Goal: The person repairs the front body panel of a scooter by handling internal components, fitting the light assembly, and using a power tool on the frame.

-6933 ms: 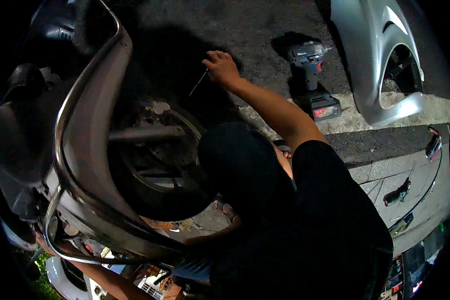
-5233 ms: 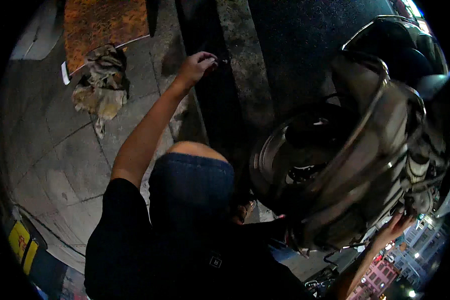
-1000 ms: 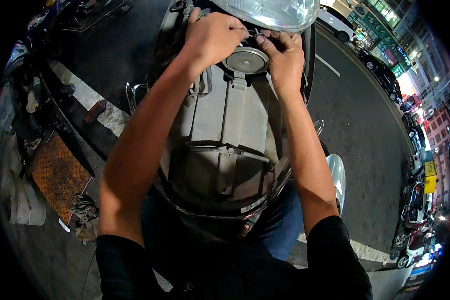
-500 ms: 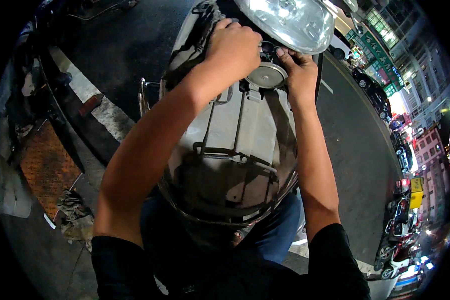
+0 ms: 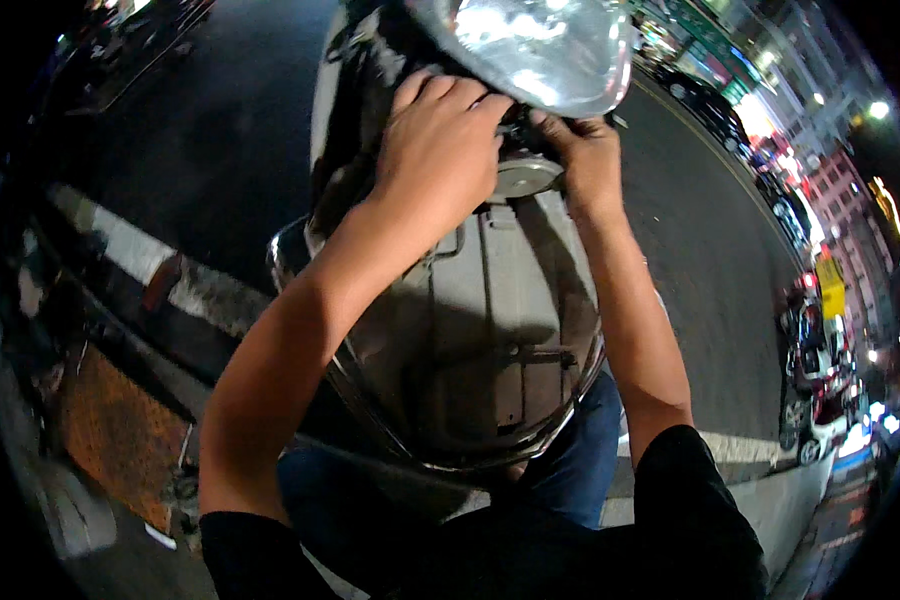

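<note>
The opened front of a scooter (image 5: 490, 290) stands upright before me, its grey inner panel exposed beneath a clear headlight (image 5: 540, 50). My left hand (image 5: 440, 155), seen from the back, reaches into the dark parts just below the headlight, fingers curled over them. My right hand (image 5: 590, 165) is closed at the lamp's lower edge, thumb against small dark parts beside my left fingertips; what it grips is too small to make out. A round metal horn (image 5: 525, 180) sits under both hands, partly covered by my left one.
A rusty plate (image 5: 115, 435) lies on the pavement at lower left, near a painted white stripe (image 5: 110, 235). Dark scooter parts lie along the left edge. A road (image 5: 690, 280) runs on the right, lined by parked cars and scooters (image 5: 810, 380) below lit buildings.
Seconds ago I was bent beside the wheel, one hand down near the ground. Now both hands are at the headlight. Within the last second, my left fingers have curled further over the parts.
</note>
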The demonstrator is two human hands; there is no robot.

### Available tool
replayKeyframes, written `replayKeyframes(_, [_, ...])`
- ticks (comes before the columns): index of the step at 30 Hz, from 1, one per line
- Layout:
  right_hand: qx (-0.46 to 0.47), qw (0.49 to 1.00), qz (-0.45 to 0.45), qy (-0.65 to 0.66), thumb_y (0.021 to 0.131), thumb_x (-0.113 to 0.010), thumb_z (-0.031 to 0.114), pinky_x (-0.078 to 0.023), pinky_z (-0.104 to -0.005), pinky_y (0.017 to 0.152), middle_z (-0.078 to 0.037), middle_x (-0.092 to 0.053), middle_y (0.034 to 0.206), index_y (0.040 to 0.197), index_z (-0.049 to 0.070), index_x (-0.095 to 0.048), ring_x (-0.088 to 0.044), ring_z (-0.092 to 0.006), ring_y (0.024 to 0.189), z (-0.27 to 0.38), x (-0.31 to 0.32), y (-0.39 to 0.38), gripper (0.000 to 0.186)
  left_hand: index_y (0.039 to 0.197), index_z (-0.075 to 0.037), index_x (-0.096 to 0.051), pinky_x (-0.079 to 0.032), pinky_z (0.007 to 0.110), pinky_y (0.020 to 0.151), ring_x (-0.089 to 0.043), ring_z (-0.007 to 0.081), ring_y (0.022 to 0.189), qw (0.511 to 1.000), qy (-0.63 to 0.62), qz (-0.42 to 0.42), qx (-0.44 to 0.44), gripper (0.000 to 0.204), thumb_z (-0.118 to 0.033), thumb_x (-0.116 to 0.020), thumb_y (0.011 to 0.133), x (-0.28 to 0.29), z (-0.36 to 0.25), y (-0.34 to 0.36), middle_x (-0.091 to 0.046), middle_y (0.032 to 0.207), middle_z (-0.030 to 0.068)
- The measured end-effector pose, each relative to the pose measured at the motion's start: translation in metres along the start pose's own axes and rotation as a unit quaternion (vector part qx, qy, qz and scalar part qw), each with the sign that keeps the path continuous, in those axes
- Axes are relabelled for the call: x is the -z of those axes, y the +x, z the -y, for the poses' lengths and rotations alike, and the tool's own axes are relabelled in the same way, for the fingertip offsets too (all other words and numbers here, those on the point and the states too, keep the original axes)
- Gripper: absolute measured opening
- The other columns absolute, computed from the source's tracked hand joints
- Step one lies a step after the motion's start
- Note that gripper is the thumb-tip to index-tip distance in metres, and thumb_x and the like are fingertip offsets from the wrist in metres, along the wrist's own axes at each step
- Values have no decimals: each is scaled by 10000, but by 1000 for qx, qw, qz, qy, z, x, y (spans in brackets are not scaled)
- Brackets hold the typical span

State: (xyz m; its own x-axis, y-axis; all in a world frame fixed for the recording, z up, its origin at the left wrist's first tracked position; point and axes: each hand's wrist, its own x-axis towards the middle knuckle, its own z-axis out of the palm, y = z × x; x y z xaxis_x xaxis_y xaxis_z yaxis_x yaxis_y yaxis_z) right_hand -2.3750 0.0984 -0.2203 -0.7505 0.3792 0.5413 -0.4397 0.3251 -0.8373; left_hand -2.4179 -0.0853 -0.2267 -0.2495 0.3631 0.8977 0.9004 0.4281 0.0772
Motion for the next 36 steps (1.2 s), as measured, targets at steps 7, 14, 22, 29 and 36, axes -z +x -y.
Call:
replayKeyframes(7, [90, 976, -72, -186, 709, -711, -2, -445, -352, 912, -132, -659, 1022, 1063, -23, -613, -596, -232, 996, -19, -2, 1, 368, 1072, 16, -620, -410, 419, 942, -532, 358, 1053, 977, -197, 82, 25, 262, -90, -594, 834, 8, -10, 0, -598, 1121, 163])
replayKeyframes(14, [22, 974, -174, -144, 667, -742, 59, -430, -437, 925, -269, -554, 1124, 1043, -51, -611, -529, -430, 1074, -14, -15, -2, 413, 1167, 32, -565, -421, 447, 923, -551, 386, 1056, 950, -255, 153, 95, 390, -212, -606, 866, 13, -26, 17, -595, 1144, 207])
replayKeyframes(22, [-92, 954, -177, -223, 722, -683, 77, -418, -405, 930, -225, -489, 1145, 1141, -45, -561, -503, -392, 1084, -10, -22, -3, 453, 1283, 72, -489, -390, 316, 982, -535, 214, 1133, 768, -530, 250, 259, 495, -209, -623, 899, -1, -15, 22, -556, 1255, 190])
replayKeyframes(29, [-67, 940, -221, -251, 703, -753, 195, -437, -445, 930, -254, -518, 1190, 1084, -59, -606, -514, -419, 1088, -4, -33, -9, 481, 1301, 50, -451, -294, 314, 1063, -424, 195, 1253, 596, -691, 152, 380, 520, -228, -620, 896, -3, -12, 12, -465, 1347, 134])
replayKeyframes(36, [-118, 912, -250, -303, 734, -727, 218, -433, -455, 942, -242, -495, 1223, 1051, -52, -631, -496, -420, 1094, 8, -44, -7, 426, 1319, 5, -441, -247, 325, 1084, -386, 188, 1296, 524, -750, 150, 376, 525, -226, -627, 886, -26, 7, 14, -454, 1360, 87])
